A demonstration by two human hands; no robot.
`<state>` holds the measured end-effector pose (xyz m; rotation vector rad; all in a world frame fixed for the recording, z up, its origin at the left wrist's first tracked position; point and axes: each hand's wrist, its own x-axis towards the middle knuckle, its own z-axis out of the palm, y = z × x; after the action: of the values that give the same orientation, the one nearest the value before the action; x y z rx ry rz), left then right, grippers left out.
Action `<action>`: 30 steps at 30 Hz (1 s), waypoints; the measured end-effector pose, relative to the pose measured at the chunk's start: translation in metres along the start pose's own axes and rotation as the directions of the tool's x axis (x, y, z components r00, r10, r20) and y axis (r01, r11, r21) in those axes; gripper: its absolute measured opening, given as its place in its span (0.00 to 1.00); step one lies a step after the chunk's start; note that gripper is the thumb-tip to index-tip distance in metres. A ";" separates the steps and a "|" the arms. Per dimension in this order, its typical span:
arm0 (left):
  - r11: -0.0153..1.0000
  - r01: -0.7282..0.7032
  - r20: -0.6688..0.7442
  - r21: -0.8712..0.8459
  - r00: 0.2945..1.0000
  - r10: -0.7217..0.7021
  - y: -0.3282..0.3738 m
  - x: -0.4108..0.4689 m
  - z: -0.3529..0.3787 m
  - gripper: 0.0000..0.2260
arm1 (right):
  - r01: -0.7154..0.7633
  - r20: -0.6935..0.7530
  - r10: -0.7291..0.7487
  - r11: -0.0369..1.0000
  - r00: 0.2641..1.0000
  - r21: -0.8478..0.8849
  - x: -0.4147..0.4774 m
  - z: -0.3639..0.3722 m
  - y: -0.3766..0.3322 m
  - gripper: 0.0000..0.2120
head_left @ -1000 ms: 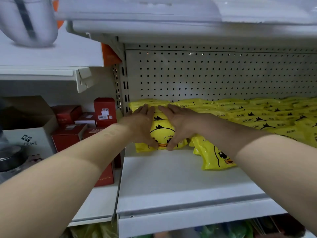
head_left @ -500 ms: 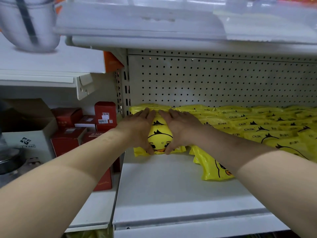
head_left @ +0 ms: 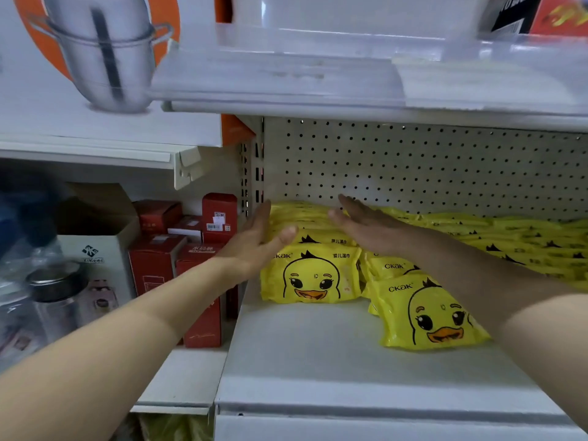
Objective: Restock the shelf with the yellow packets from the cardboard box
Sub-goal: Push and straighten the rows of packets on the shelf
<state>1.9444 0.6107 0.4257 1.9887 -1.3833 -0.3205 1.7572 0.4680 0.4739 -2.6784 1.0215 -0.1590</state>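
Glossy plastic yellow packets (head_left: 311, 275) on matt painted-metal shelf (head_left: 302, 361)

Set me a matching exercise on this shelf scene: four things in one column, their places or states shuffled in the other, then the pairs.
1. left hand
2. right hand
3. red boxes
4. frontmost duck packet

A. in the bay to the left
B. open, at the left side of the stack
C. lying nearest the front edge of the shelf
D. open, over the stack's top

Pairs: 1-B, 2-D, 3-A, 4-C.

Left hand (head_left: 254, 246), right hand (head_left: 366, 227) parted, uncovering front packet (head_left: 311, 278) duck face.
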 end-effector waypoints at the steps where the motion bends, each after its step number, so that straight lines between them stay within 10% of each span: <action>1: 0.998 0.046 0.010 -0.046 0.999 -0.046 0.001 0.003 0.000 0.40 | -0.009 0.005 0.009 0.999 1.000 0.034 0.001 -0.001 0.002 0.37; 30: 0.947 0.225 0.063 -0.228 0.974 -0.217 0.027 0.052 0.005 0.31 | 0.041 0.008 -0.041 0.998 0.999 -0.055 0.051 0.009 0.021 0.33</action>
<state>1.9432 0.5561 0.4484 1.9486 -1.0886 -0.5973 1.7841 0.4207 0.4600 -2.7487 0.9829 -0.1315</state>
